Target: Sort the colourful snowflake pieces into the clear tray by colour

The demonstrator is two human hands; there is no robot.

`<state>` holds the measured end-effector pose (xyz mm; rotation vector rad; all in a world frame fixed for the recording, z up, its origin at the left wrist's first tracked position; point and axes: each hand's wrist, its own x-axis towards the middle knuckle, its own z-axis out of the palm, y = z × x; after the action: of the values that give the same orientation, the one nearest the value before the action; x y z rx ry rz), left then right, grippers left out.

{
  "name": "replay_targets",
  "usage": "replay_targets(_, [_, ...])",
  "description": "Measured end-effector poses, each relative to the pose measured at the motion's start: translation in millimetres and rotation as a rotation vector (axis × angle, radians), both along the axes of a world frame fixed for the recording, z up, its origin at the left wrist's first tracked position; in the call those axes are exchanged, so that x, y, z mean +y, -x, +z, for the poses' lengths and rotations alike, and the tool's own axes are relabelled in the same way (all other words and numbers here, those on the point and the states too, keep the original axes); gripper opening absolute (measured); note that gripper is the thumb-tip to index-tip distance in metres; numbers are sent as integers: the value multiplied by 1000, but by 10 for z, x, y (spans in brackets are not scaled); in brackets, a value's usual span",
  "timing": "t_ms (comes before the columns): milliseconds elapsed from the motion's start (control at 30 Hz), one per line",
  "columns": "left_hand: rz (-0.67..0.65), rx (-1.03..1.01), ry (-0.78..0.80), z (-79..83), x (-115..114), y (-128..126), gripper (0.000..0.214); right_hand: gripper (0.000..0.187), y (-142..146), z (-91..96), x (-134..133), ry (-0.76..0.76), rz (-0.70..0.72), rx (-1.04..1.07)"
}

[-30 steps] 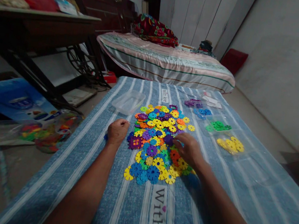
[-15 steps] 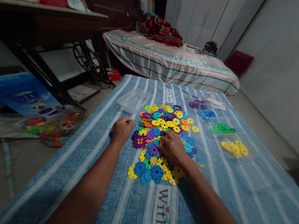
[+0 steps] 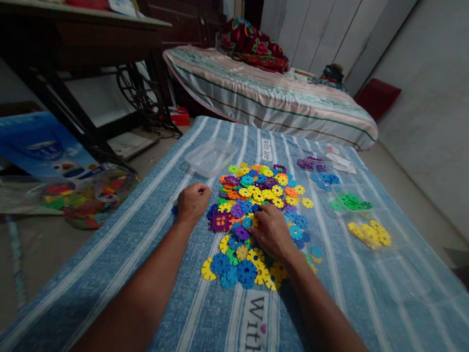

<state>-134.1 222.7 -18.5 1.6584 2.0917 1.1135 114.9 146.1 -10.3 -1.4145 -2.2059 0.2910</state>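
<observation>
Blue striped cloth covers the floor in front of me. It has "With" printed on the near white stripe, and the far end has smaller print that seems to read "With love". On the middle of the cloth lies the pile of flat, notched plastic discs in yellow, blue, purple, orange and green.

My right hand rests palm down on the near half of the pile. Its fingers are curled onto a blue disc, but I cannot tell whether they pinch it or only touch it. My left hand is closed in a fist on the cloth at the pile's left edge, and whatever is inside it is hidden. A purple square piece lies between the two hands, just beside the left one.

A clear tub sits past the left hand, near the far left corner of the pile. To the right of the pile, separate heaps run in a row from far to near: purple, blue, green, yellow.

On the bare floor to the left of the cloth are a bag of mixed coloured pieces and a blue box whose print is too small to read. Beyond these stand a dark table and a bed with a striped cover.
</observation>
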Motion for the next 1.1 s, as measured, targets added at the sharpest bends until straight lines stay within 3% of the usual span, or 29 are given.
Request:
replay_targets(267, [8, 1, 4, 9, 6, -4, 20, 13, -44, -25, 15, -34, -32, 188])
replay_targets(533, [-4, 12, -6, 28, -9, -11, 21, 19, -165, 151, -55, -60, -43, 303])
replay_targets(700, [-5, 19, -20, 26, -11, -8, 23, 25, -674, 291, -115, -231, -272, 350])
replay_targets(933, [0, 18, 3, 33, 1, -12, 22, 38, -1875, 481, -200, -555, -862, 85])
replay_targets(1000, [10, 8, 7, 32, 9, -12, 21, 39, -1958, 467, -289, -579, -897, 57])
replay_targets(1100, [16, 4, -1, 21, 21, -5, 21, 40, -1747, 321, -502, -481, -708, 123])
